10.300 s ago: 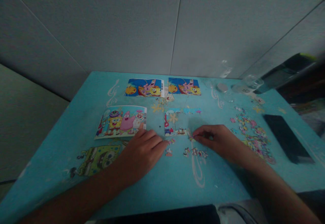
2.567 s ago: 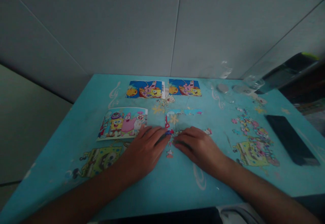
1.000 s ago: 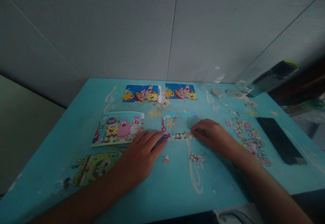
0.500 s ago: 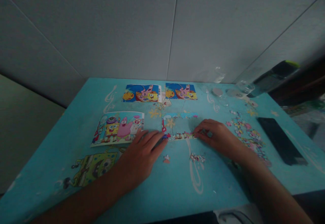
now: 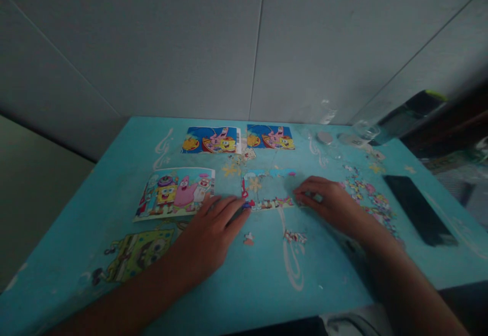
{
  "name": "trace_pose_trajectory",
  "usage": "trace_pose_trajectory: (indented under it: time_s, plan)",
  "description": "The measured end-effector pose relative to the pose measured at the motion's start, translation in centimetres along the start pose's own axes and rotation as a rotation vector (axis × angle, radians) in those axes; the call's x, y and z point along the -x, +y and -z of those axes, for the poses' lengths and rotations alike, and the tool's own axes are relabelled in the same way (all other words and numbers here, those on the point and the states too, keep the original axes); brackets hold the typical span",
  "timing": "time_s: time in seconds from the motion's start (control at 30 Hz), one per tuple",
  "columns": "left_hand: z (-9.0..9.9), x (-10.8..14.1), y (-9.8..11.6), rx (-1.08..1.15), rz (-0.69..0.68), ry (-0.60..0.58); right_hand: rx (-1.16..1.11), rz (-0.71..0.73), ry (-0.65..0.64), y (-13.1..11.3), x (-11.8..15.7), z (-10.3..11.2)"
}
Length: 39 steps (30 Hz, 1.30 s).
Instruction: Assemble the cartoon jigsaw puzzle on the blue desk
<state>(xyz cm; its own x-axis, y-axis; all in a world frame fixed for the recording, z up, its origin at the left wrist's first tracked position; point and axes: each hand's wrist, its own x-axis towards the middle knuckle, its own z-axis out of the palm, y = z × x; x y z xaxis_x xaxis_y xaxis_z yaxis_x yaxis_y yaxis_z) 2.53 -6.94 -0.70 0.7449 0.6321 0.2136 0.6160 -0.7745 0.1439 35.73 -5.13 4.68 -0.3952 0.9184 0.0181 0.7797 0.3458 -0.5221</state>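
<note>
Turquoise covers the table [image 5: 244, 285], printed with pale swirls; a grey panelled wall [image 5: 183, 46] rises behind it. Take the puzzle [image 5: 269, 204], mid-table, as the dial's centre: one unfilled outline with left, top and bottom strips.

From the left, one printed yellow cartoon [image 5: 141, 254] lies at eight o'clock and one picture sheet [image 5: 175, 193] at nine. The first of two blue pictures [image 5: 211, 140] is at ten to eleven, the second at twelve. At eight, the left hand [image 5: 213, 237] rests palm down, fingers spread and gripping nothing, tips at the puzzle's lower left corner. One loose piece [image 5: 248, 239] sits near seven, one small cluster [image 5: 295, 237] near five. The right hand [image 5: 328, 199], at three, brings thumb and forefinger to the bottom strip's end; I cannot tell whether they pinch a piece. Beyond lie one lid [image 5: 325, 138] at two, then, at three, one heap of pieces [image 5: 368, 193], too small to count, and one phone [image 5: 417, 209].
</note>
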Motion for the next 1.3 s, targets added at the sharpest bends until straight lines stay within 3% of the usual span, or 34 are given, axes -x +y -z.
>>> trace_pose_trajectory:
  time_s: [0.13, 0.33, 0.73, 1.3]
  plan:
    - [0.0, 0.0, 0.0, 0.003, 0.005, -0.007, 0.015, -0.073, -0.024, 1.4, 0.7, 1.3]
    - [0.2, 0.0, 0.0, 0.007, 0.0, -0.003, 0.029, -0.069, -0.139, 1.5, 0.5, 1.0]
    - [0.1, -0.1, 0.0, -0.005, 0.007, -0.009, 0.022, 0.033, -0.137, 1.1, 0.2, 0.8]
    - [0.3, -0.1, 0.0, 0.01, 0.005, -0.015, 0.062, 0.064, -0.095, 0.3, 0.0, 0.6]
